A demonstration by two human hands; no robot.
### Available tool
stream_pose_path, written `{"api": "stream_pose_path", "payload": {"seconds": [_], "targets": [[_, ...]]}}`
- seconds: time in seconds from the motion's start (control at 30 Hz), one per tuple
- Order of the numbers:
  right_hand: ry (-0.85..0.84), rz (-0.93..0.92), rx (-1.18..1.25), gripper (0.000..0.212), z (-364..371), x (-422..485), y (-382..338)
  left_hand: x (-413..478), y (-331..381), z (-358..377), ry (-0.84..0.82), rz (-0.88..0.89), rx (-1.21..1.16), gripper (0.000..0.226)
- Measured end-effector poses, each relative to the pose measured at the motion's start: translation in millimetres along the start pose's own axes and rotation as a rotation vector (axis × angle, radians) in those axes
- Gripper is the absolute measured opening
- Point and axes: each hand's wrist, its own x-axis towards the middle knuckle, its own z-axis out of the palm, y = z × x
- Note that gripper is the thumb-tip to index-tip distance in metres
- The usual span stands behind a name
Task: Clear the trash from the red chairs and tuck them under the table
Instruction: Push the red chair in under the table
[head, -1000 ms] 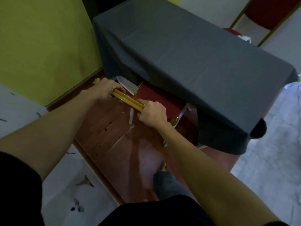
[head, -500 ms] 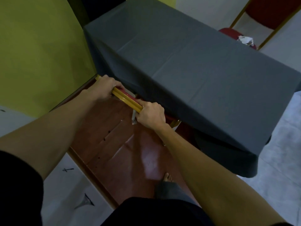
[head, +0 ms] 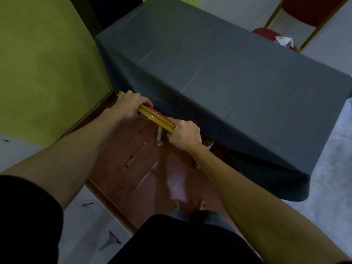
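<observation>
The person stood barefoot on the reddish wooden floor (head: 133, 174), leaning toward the long surface (head: 219, 77) draped in a dark grey cloth. Both arms were stretched out in front. The left hand (head: 129, 105) was wrapped tight around the near chair's (head: 155, 116) gold top rail at its left end, and the right hand (head: 184, 134) was clenched on the same rail at its right end, knuckles up. That chair was pushed in almost entirely under the cloth: only the gold rail and a thin strip of red padding showed along the cloth's near edge, with a pale leg visible just below, between the two hands. I could not tell how far the seat sat beneath the surface.

On the far side, a second red chair (head: 266, 33) stood out from the surface, its seat partly hidden by the far edge. A crumpled white piece of trash (head: 283, 41) lay on that seat. A yellow-green wall (head: 42, 63) ran along the left.
</observation>
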Motion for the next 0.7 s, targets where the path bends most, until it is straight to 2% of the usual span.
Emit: {"api": "stream_pose_path", "payload": {"seconds": [0.17, 0.4, 0.57, 0.7], "targets": [[-0.027, 0.055, 0.026, 0.06, -2, -4, -6, 0, -5, 0, -0.008, 0.001, 0.005, 0.04], [-0.026, 0.091, 0.029, 0.052, -3, -9, -11, -3, 11, -4, -0.103, 0.002, 0.062, 0.043], [-0.106, 0.124, 0.078, 0.06, -8, -18, 0, -18, 49, 4, -0.122, 0.056, 0.148, 0.043], [-0.182, 0.143, 0.164, 0.057, -26, -45, 34, -18, 90, 4, -0.225, 0.095, 0.129, 0.046]]}}
